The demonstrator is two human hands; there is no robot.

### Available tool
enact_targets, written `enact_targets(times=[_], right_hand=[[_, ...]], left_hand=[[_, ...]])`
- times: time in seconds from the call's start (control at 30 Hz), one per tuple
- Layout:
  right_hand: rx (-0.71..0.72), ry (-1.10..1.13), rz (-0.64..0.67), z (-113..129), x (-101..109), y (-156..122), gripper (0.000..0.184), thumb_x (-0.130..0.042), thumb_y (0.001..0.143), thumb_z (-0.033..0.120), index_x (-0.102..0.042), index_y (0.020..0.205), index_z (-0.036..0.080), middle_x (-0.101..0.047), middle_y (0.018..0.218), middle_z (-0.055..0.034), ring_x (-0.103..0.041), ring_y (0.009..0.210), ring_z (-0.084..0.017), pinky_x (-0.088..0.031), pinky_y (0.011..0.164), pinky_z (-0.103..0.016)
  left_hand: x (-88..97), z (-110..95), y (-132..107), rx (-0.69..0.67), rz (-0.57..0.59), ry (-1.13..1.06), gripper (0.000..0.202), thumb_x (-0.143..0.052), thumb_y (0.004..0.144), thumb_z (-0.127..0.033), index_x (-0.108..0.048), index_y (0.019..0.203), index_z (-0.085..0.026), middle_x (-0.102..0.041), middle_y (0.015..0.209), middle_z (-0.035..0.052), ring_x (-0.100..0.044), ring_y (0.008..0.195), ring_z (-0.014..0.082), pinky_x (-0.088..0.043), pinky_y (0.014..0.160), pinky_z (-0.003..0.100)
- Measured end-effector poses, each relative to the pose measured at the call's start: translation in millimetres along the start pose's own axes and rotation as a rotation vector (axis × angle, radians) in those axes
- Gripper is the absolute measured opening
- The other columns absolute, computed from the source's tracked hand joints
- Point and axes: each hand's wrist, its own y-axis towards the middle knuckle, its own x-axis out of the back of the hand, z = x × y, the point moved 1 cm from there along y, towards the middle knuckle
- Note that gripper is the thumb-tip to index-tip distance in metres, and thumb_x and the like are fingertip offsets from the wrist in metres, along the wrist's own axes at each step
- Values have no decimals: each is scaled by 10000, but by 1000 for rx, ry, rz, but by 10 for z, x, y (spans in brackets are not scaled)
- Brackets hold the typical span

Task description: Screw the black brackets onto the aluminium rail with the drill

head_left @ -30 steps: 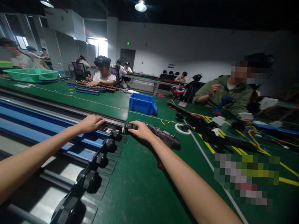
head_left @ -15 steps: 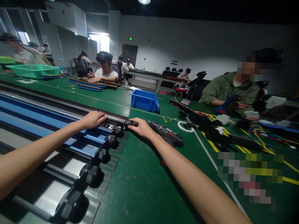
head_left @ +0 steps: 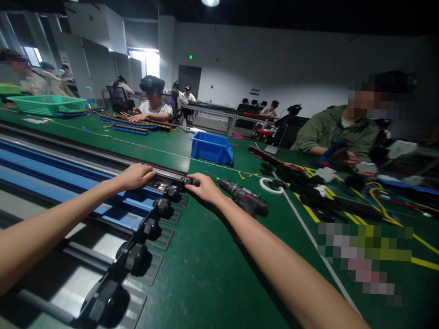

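Observation:
My left hand (head_left: 136, 176) lies over the farthest black rail (head_left: 166, 173) close to its right end, fingers curled over it, the tips partly hidden. At the end of that rail, my right hand (head_left: 203, 187) pinches a small black cable gland (head_left: 186, 181) between thumb and fingers. Toward me runs a row of similar black hexagonal cable glands (head_left: 135, 258), seated on a dark end strip. Flat slotted metal tabs (head_left: 160, 237) stick out beside them onto the green table. Long blue strips (head_left: 57, 168) stretch left under my left forearm.
A black cordless drill (head_left: 245, 196) lies right of my right hand. Beyond it are a white ring (head_left: 271, 186) and dark strips with coloured wires (head_left: 309, 194). A blue bin (head_left: 212, 148) and a green basket (head_left: 48, 105) stand farther back. A co-worker in a green jacket (head_left: 320, 128) works at right.
Both hands keep almost the same places. My right fingers have shifted very slightly at the cable gland, and the whole view has moved a little.

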Motion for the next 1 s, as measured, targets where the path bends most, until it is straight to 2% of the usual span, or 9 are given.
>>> enact_targets(times=[0.4,0.53,0.63,0.7,0.73,0.8,0.87,0.9,1.0], right_hand=[[3,-10,15,29,5,-14,405,-694,832,310,-650,1198,144,-676,1063,-95,-617,786,-147,-485,767,-287],[13,-15,8,110,84,15,488,-721,801,337,-622,1234,135,-666,1129,-110,-622,764,-141,-497,757,-284],[-33,-22,-155,158,371,56,416,-664,844,384,-650,1185,147,-681,1130,-103,-638,803,-153,-500,774,-279],[-126,-74,-272,113,692,29,319,-577,901,390,-696,1090,162,-717,1046,-88,-652,853,-174,-492,794,-277],[-195,-121,-282,55,878,-14,299,-553,913,385,-714,1048,172,-730,1006,-85,-660,855,-182,-489,791,-276],[-390,-272,-211,-138,1261,-171,248,-596,876,366,-739,970,186,-741,974,-89,-673,857,-201,-482,773,-273],[-612,-449,-87,-402,1599,-409,235,-666,807,368,-747,940,191,-740,980,-107,-682,856,-215,-480,743,-263],[-674,-489,-80,-537,1733,-542,260,-708,763,354,-744,940,167,-735,968,-138,-685,840,-237,-479,719,-279],[-848,-539,-8,-882,1920,-910,270,-741,720,372,-728,869,147,-725,811,-138,-677,701,-228,-467,626,-282]], left_hand=[[-8,13,4,3,8,-17,476,-267,982,-497,-594,806,-198,-644,790,86,-600,765,230,-378,721,317],[-4,-3,3,4,4,-18,485,-258,984,-500,-593,809,-196,-650,797,89,-607,776,234,-383,721,321],[-16,10,7,2,-7,-27,484,-266,982,-505,-597,804,-200,-652,794,87,-610,790,237,-388,728,324],[-28,26,10,-6,-9,-37,483,-269,982,-507,-597,800,-203,-650,790,84,-609,782,234,-390,730,323],[-35,34,11,-10,-8,-44,483,-270,982,-510,-597,802,-204,-650,788,82,-608,777,232,-391,729,322],[-45,49,13,-16,-2,-58,479,-276,981,-514,-600,814,-204,-653,795,82,-610,775,231,-395,732,321],[-51,57,14,-19,3,-64,476,-283,979,-517,-606,829,-202,-659,808,85,-614,786,232,-399,738,320],[-52,57,14,-17,4,-65,475,-287,978,-519,-610,836,-201,-662,816,87,-617,793,233,-400,742,320],[-47,46,15,-9,0,-71,469,-301,975,-518,-622,851,-199,-667,829,90,-622,817,236,-402,756,318]])
